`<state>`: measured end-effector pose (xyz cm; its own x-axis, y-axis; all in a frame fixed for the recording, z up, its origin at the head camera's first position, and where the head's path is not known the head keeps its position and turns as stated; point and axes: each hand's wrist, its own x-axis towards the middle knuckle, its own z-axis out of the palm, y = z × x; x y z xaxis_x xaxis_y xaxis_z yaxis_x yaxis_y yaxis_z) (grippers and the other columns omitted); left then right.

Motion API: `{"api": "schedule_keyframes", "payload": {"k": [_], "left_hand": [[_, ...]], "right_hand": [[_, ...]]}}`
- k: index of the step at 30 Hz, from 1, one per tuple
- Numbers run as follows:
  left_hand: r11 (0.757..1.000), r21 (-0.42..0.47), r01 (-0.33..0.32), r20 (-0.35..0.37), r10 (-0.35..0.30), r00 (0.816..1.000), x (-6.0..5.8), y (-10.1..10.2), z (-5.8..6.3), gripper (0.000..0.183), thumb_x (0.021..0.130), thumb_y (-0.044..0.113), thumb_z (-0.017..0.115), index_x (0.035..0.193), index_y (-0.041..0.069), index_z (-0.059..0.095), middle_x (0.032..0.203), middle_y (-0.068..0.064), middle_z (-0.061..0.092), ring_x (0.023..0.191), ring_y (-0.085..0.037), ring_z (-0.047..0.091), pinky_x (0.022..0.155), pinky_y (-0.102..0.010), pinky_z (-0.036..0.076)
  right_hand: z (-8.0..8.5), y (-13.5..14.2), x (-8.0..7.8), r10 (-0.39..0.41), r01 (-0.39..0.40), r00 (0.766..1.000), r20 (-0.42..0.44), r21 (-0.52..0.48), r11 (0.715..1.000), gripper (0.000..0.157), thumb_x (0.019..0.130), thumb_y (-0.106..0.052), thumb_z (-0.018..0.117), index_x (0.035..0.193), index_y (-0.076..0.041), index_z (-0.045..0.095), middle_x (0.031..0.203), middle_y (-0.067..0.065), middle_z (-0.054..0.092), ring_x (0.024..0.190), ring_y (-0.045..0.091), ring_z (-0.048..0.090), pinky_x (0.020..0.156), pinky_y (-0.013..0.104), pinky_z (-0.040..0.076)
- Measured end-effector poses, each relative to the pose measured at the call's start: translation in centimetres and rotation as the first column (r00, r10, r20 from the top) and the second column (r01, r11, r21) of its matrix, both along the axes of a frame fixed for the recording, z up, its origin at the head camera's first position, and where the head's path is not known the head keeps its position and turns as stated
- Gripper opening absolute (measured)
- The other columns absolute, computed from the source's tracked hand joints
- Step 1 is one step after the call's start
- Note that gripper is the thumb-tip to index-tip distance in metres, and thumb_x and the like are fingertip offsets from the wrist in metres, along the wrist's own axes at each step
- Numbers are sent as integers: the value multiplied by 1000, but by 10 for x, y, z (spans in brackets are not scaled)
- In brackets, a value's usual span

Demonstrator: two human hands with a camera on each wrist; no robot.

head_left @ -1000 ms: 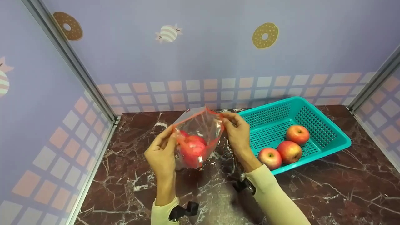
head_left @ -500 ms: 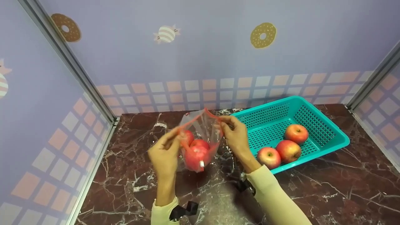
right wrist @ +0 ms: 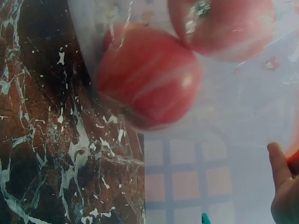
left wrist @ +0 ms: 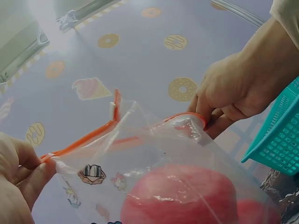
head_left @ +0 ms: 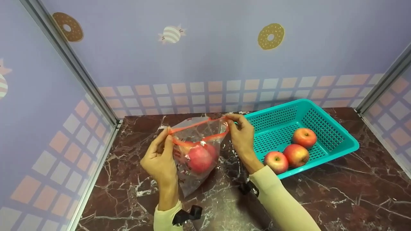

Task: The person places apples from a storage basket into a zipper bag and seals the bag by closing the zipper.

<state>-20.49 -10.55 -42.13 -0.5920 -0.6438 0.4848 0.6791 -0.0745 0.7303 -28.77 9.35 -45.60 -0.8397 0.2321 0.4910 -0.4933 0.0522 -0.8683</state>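
Drawn leftward in the last half-second, my left hand [head_left: 160,158] pinches, as does my right hand [head_left: 242,138], the orange rim [head_left: 189,126] of the bag [head_left: 183,162] left of the basket [head_left: 321,160], which, limp, probably slippery and heavy with apples [head_left: 199,158], seems best held there.

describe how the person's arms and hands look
The left hand and right hand are gloveless. The left sleeve and right sleeve are plain pale yellow, with a black strap on the left and a black fitting at the right.
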Motion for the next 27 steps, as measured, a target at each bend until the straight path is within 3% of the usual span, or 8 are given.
{"api": "schedule_keyframes", "payload": {"k": [3, 5, 10, 15, 17, 20, 22, 27], "left_hand": [[999, -13, -39, -37, 38, 999, -3, -1, 1, 20, 87, -23, 73, 106, -15, 77, 105, -24, 77, 91, -22, 78, 77, -27, 66], [998, -38, -57, -63, 55, 997, -6, -1, 0, 21, 88, -22, 73, 107, -14, 77, 106, -24, 77, 87, -20, 78, 70, -23, 65], [992, -109, -59, -75, 51, 996, -10, 0, -7, 24, 88, -24, 71, 109, -13, 77, 108, -26, 76, 84, -18, 76, 60, -20, 60], [990, -137, 28, 45, -22, 999, -11, -1, -13, 23, 90, -21, 72, 110, -12, 77, 107, -25, 77, 75, -15, 73, 55, -18, 57], [987, -147, 67, 112, -51, 992, -11, -2, -13, 22, 90, -18, 74, 111, -10, 78, 107, -23, 77, 76, -15, 74, 57, -17, 58], [984, -144, 108, 188, -80, 979, -10, -2, -11, 20, 90, -14, 76, 109, -10, 78, 107, -22, 78, 91, -19, 78, 69, -20, 63], [980, -146, 133, 228, -98, 969, -9, -1, -10, 18, 90, -13, 77, 108, -10, 78, 105, -23, 78, 89, -20, 78, 72, -22, 64], [966, -181, 186, 301, -125, 945, -4, 2, -5, 18, 90, -12, 77, 108, -10, 79, 102, -23, 78, 78, -16, 76, 58, -18, 60]], "right_hand": [[-1, -3, -2, -1, 1, 999, -37, -10, 1000, 14, 101, 8, 66, 113, 7, 74, 111, 18, 76, 93, 24, 74, 69, 17, 56], [-2, -5, -3, -6, 5, 998, -54, -21, 1000, 14, 102, 6, 66, 113, 7, 74, 111, 18, 76, 91, 24, 73, 69, 17, 55], [-10, -4, -4, -24, 24, 998, -54, -3, 1000, 13, 102, 6, 66, 112, 5, 74, 109, 17, 75, 90, 29, 71, 67, 17, 54], [-17, 0, 0, -23, 20, 999, 47, 44, 999, 16, 102, 9, 64, 114, 5, 74, 112, 18, 75, 95, 31, 74, 70, 17, 57], [-16, 2, 2, 5, -9, 996, 88, 52, 999, 18, 102, 9, 63, 116, 6, 73, 113, 20, 75, 97, 32, 76, 69, 16, 58], [-12, 4, 5, 47, -58, 992, 118, 96, 994, 19, 103, 7, 63, 118, 6, 74, 111, 21, 76, 96, 33, 78, 64, 17, 58], [-7, 6, 6, 62, -79, 991, 120, 142, 987, 18, 103, 6, 64, 117, 4, 75, 109, 19, 77, 95, 32, 78, 64, 18, 59], [0, 9, 10, 61, -75, 993, 99, 146, 986, 19, 101, 5, 66, 115, 2, 78, 107, 16, 78, 93, 30, 77, 71, 26, 65]]}}
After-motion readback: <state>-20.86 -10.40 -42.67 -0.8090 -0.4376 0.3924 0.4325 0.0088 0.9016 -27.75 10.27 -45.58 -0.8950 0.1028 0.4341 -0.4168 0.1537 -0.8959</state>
